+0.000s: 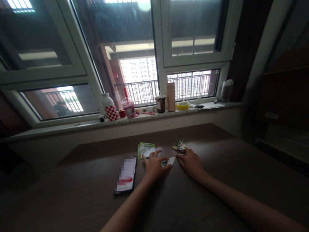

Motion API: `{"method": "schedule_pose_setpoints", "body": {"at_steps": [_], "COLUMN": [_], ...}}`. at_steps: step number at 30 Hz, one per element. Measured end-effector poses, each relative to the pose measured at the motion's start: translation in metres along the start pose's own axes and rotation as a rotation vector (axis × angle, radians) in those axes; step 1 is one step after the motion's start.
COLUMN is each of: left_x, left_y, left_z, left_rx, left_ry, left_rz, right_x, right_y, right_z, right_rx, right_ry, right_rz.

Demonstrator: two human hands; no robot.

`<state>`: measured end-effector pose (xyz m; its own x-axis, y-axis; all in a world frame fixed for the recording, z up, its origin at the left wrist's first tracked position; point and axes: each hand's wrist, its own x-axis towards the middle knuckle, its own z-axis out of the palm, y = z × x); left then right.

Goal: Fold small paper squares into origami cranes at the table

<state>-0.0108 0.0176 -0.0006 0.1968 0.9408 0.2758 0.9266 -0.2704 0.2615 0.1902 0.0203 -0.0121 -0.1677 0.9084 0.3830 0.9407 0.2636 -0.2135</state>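
A small folded piece of paper (171, 160), white with a coloured print at its left part, is between my hands just above or on the brown table. My left hand (154, 166) pinches its left side between thumb and forefinger, the other fingers spread toward the green-and-white cards (146, 149). At the paper's pointed right end, the fingertips of my right hand (191, 163) are closed on the corner. Just beyond my right hand lies a spiky bundle of folded paper (180, 146). A phone (126, 175) with a lit, partly blurred screen lies left of my left hand.
The brown table (87, 174) ends at a wall below a window. Along the stone sill (146, 116) stand a checkered bottle (110, 108), a pink drink cup (128, 108), a dark drink cup (160, 104), a tan flask (171, 97) and yellow tape (182, 106).
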Motion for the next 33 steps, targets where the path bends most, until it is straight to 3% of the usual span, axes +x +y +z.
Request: {"method": "schedule_pose_setpoints", "body": {"at_steps": [4, 9, 20, 33], "left_x": [-0.001, -0.003, -0.003, -0.002], "left_y": [-0.001, -0.001, 0.002, 0.003], "left_z": [0.003, 0.004, 0.001, -0.002], "left_rx": [-0.015, -0.009, -0.035, -0.025], "left_ry": [0.004, 0.030, 0.008, -0.042], "left_rz": [0.006, 0.060, 0.047, 0.008], "right_x": [0.004, 0.007, 0.009, 0.003], "right_y": [0.007, 0.010, -0.001, -0.006], "right_z": [0.005, 0.007, 0.002, 0.000], "right_rx": [0.119, 0.180, 0.071, 0.098], "right_ry": [0.056, 0.026, -0.035, -0.073], "right_rz": [-0.048, -0.097, 0.029, 0.075]}}
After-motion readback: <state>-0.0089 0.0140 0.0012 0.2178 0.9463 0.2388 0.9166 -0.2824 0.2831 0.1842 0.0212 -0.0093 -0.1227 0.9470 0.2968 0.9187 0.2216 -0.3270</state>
